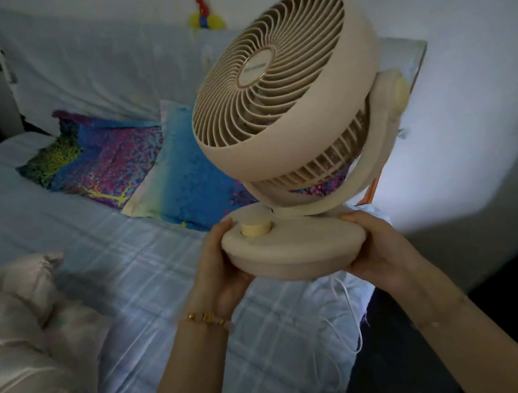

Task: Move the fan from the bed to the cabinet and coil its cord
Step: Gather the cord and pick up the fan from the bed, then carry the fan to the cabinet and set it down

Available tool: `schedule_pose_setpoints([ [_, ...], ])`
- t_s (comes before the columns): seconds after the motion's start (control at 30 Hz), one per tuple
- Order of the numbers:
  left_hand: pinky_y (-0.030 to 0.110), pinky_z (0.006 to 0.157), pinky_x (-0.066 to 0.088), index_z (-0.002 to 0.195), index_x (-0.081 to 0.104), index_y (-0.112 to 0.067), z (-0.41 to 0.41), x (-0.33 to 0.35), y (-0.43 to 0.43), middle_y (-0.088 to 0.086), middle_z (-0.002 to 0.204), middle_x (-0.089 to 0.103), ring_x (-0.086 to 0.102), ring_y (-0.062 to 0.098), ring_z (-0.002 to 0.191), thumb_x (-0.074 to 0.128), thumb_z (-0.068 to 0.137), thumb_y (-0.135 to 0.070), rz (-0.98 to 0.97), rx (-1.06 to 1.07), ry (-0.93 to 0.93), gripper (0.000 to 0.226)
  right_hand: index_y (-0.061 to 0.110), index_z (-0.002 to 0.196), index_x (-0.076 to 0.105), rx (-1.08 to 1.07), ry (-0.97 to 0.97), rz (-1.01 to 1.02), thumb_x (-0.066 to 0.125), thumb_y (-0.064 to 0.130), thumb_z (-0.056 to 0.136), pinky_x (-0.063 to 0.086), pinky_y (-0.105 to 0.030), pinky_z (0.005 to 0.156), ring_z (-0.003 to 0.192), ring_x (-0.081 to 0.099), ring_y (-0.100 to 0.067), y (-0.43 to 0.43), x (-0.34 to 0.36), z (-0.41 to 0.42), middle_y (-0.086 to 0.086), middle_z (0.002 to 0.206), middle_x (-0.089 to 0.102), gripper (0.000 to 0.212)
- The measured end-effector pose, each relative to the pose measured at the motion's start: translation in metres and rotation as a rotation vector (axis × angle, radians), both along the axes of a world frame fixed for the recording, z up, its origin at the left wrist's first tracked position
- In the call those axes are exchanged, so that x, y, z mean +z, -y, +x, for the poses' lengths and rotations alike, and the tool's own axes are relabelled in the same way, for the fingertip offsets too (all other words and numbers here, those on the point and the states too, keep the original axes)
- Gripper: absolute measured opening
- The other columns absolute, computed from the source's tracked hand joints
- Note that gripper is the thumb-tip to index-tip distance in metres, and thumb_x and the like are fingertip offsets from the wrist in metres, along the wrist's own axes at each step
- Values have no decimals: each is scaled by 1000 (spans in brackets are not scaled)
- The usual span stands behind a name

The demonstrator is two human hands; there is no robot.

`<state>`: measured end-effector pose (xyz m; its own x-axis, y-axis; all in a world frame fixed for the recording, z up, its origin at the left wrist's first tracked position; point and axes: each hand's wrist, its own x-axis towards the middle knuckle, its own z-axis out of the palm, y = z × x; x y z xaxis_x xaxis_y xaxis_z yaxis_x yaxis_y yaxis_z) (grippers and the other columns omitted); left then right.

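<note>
One beige desk fan is held in the air above the bed, clear of the sheet. It is gripped by two hands at its round base: the left hand is closed around the base's left edge, the right hand around its right edge. The fan head is tilted back in its yoke, with the spiral grille turned up and to the left. Two pale yellow knobs can be counted: one dial on top of the base, just beside the left thumb, and one pivot knob at the side of the yoke. One white cord hangs loose from under the base and trails down past the bed's edge; its end cannot be seen. One beaded bracelet is worn on the left wrist. Two brightly patterned pillows are laid side by side at the head of the bed, and one pale quilt is bunched at the left. One small red and yellow toy is seen by the wall.
</note>
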<state>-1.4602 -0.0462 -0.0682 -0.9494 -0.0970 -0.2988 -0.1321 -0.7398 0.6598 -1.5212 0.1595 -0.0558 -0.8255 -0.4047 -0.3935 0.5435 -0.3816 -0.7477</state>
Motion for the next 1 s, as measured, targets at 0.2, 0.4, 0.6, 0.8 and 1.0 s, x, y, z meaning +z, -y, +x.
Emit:
schedule_pose_setpoints([
  [0.2, 38, 78, 58, 103, 72, -10, 17, 27, -48, 16, 109, 71, 68, 28, 98, 56, 77, -32, -105, -11, -118, 38, -1, 126, 51, -129, -77, -29, 50, 13, 87, 54, -36, 65, 98, 64, -30, -49, 27, 27, -21, 117, 64, 41],
  [0.4, 44, 82, 51, 111, 66, -7, 30, 56, -107, 17, 107, 70, 65, 31, 97, 48, 86, -33, -169, -78, -201, 41, 22, 111, 65, -104, -204, -28, 51, 25, 87, 57, -27, 58, 77, 72, -14, -112, 55, 56, 0, 89, 77, 28],
  [0.6, 30, 67, 59, 105, 67, -9, 40, 74, -167, 10, 96, 76, 72, 20, 86, 36, 95, -31, -147, -160, -256, 39, 20, 83, 74, -279, -271, 6, 52, 27, 88, 52, -19, 46, 59, 70, -9, -171, 73, 85, 1, 69, 75, 23],
  [0.8, 26, 64, 59, 85, 78, -15, 49, 76, -218, 6, 88, 77, 73, 17, 80, 37, 95, -29, -60, -279, -272, 45, 22, 88, 73, -421, -308, 100, 53, 33, 85, 55, -27, 50, 64, 69, -14, -216, 81, 126, -2, 74, 73, 22],
  [1.0, 30, 77, 58, 109, 69, -15, 38, 83, -245, 7, 99, 74, 70, 18, 90, 40, 93, -28, 35, -502, -299, 36, 24, 92, 75, -595, -315, 70, 59, 35, 77, 56, -34, 51, 74, 73, -18, -238, 83, 163, -5, 86, 77, 24],
])
